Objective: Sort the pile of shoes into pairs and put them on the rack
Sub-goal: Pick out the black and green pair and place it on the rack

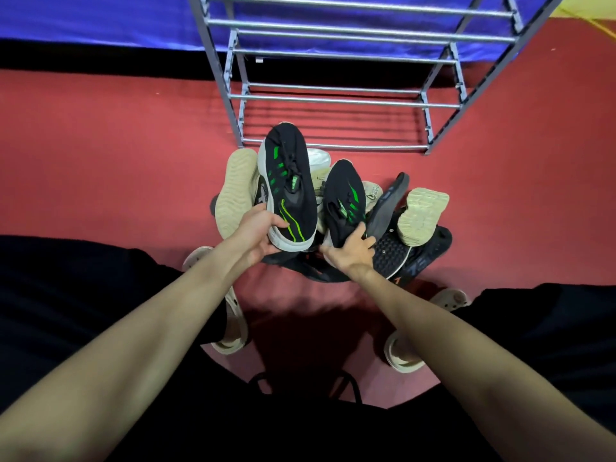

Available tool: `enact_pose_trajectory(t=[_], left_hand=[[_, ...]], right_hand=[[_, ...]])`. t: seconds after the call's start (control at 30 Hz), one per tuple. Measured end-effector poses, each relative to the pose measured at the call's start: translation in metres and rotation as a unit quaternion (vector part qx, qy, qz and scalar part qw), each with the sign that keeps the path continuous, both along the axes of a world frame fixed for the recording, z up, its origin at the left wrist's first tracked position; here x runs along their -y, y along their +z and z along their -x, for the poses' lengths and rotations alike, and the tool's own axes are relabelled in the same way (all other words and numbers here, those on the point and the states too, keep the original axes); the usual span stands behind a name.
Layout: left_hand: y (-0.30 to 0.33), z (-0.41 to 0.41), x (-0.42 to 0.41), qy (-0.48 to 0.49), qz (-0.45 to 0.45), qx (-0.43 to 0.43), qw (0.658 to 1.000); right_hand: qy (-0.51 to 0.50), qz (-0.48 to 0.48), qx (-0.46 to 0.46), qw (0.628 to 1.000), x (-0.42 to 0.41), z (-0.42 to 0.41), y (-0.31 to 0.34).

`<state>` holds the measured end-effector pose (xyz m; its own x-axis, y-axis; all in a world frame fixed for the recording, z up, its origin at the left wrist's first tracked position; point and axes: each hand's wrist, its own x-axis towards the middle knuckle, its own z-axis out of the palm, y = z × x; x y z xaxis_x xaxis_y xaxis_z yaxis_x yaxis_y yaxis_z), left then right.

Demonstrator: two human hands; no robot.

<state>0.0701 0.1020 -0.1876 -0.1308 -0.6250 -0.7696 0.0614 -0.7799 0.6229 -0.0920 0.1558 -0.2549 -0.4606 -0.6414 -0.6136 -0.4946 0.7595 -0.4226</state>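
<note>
My left hand [258, 233] grips the heel of a black sneaker with green stripes [290, 185], fingers [278, 223] curled over its side and the thumb under the white sole, so the shoe is lifted above the pile of shoes [393, 235] with its toe pointing away from me toward the rack [333, 98]. My right hand [351, 250] holds the heel end of the matching black-and-green sneaker [343, 201], my fingers wrapped round its back; this one sits lower, and I cannot tell whether it is clear of the shoes beneath it. The two sneakers lie side by side, near each other but apart. Around them the pile rests on the red floor [116, 161] just in front of the rack: a beige sole turned up [235, 191] to the left of the lifted sneaker, another pale sole [421, 215] facing up on the right, a dark slipper [388, 208] tilted on edge beside my right hand, and a black shoe with a studded sole [395, 256] below it. The metal rack stands upright past the pile, its bars bare, with a blue sheet [100, 18] behind it. On my feet, either side of my arms, are pale clogs [405, 356].
</note>
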Motion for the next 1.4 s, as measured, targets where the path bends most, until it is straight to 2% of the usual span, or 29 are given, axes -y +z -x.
enact_pose_trajectory(t=[0.13,0.2,0.33,0.5,0.67,0.8,1.0,1.17,1.4], left_hand=[[0.003,0.011,0.01,-0.008,0.004,-0.005,1.0],[0.005,0.023,0.018,-0.011,0.001,-0.01,1.0],[0.009,0.052,0.038,-0.026,-0.016,-0.018,0.999],[0.005,0.09,0.074,-0.075,-0.028,-0.001,0.997],[-0.026,0.12,0.104,-0.099,-0.058,-0.065,0.991],[-0.056,0.146,0.129,-0.117,-0.048,-0.06,0.99],[-0.104,0.187,0.174,-0.064,-0.012,-0.121,0.991],[-0.134,0.225,0.219,-0.08,0.036,-0.117,0.989],[-0.169,0.266,0.253,-0.068,0.022,-0.113,0.991]], right_hand=[[-0.019,0.092,-0.027,0.995,0.007,0.032,0.025],[0.009,0.119,-0.069,0.99,0.01,0.058,0.038],[0.064,0.126,-0.13,0.981,0.018,0.105,0.047],[-0.01,0.122,-0.101,0.987,0.044,0.144,0.041],[-0.025,0.151,-0.106,0.983,0.081,0.177,0.016],[-0.032,0.171,-0.109,0.979,0.117,0.194,-0.009],[-0.062,0.196,-0.105,0.973,0.171,0.218,-0.054],[-0.095,0.228,-0.131,0.96,0.215,0.243,-0.084],[-0.111,0.248,-0.159,0.949,0.252,0.259,-0.114]])
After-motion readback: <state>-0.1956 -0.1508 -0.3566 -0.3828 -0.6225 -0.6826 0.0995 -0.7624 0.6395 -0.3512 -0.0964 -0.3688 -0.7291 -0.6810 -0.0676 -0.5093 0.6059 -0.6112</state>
